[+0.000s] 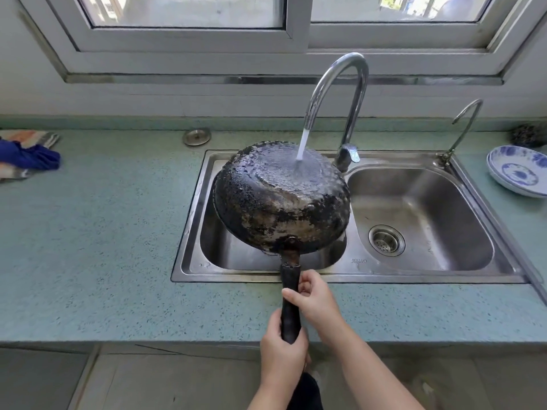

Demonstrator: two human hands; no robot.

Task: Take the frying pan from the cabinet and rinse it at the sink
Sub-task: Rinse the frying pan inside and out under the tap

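Two hands are gripping the pan (281, 196) by its dark handle (290, 303), one behind the other. Left hand (282, 355) is wrapping the handle's near end, fingers curled tight around it, thumb lying along the left side. Right hand (315, 300) is clamping the handle further up, just ahead of the left, fingers folded over the top and thumb pressing across.

Pan is being held upside down and tilted over the left basin of the sink (340, 276), scorched black bottom facing up, far rim raised toward the window (296, 25). Handle is reaching back over the sink's front edge and the counter (103, 232).

Water (302, 145) is running from the tall faucet (337, 93) and hitting the upper right part of the pan's bottom, spreading into a wet sheen there. Right basin is sitting bare with its drain (386, 240) showing. Small second tap (464, 128) is standing at the sink's back right corner.

Off to the right, blue-and-white plates (518, 170) are sitting stacked on the counter, well apart from the pan. Far left, a blue cloth (29, 156) is lying on a striped towel (26, 137). Round metal cap (196, 136) is sitting on the counter behind the sink's left corner.
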